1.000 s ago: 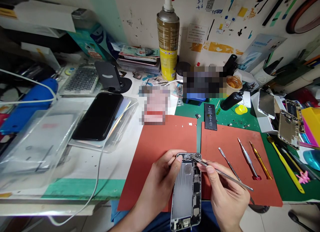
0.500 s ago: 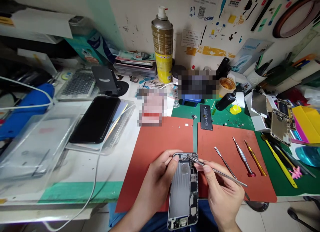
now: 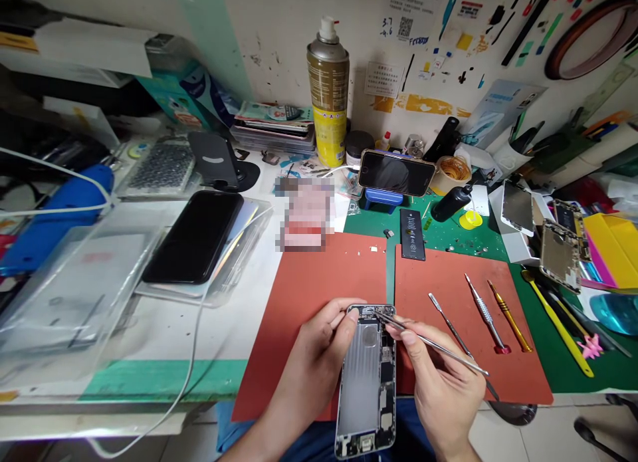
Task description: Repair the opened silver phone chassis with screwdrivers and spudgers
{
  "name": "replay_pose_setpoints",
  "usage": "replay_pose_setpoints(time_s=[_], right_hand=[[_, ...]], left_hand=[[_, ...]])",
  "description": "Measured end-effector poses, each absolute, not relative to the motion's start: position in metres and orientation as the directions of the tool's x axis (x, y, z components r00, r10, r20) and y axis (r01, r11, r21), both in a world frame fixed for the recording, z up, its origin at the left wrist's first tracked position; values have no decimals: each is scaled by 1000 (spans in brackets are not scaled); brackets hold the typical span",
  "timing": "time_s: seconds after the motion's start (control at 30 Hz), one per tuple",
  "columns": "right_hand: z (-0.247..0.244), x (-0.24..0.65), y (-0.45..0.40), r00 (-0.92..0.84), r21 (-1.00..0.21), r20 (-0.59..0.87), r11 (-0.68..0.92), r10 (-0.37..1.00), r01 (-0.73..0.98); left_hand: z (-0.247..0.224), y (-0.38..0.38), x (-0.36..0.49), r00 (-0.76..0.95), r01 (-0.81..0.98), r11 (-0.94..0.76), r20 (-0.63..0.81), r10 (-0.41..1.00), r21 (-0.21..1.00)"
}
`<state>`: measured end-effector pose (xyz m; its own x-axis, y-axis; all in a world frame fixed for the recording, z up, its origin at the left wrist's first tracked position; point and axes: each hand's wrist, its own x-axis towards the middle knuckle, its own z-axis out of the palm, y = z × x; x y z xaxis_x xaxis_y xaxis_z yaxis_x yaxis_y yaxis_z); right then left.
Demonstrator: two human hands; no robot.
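Observation:
An opened phone housing (image 3: 363, 382) with bare inner metal and dark circuitry along its right side tilts up at the mat's near edge. My left hand (image 3: 319, 355) grips its upper left, thumb on the top corner. In my right hand (image 3: 443, 382) is a pair of metal tweezers (image 3: 433, 346), pinched between thumb and fingers. Their tips touch the small parts at the housing's top right; whether they grip anything there is too small to tell. A flat metal pry tool (image 3: 451, 326) lies just beyond my right hand, partly hidden by it.
Two screwdrivers, one silver (image 3: 486, 312) and one gold (image 3: 508, 314), lie on the right red mat (image 3: 528, 375). Behind are a black phone battery (image 3: 412, 234) and a phone on a blue stand (image 3: 396, 173). A dark phone (image 3: 194, 236) and white cable (image 3: 192, 355) are left.
The camera view has shifted very slightly. The tweezers' rear end has dipped a little to the left, while their tips stay at the housing's top right. Both hands keep their holds.

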<state>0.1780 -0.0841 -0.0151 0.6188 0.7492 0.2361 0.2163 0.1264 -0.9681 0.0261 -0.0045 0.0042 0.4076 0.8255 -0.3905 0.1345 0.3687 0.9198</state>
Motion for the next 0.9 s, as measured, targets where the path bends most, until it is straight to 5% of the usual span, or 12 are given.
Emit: replay_pose_setpoints(time_s=[0.9], right_hand=[[-18,179,-86,603,-953,276,132,749,272]], left_hand=[[4,-4,27,405,154,360,-391,826,920]])
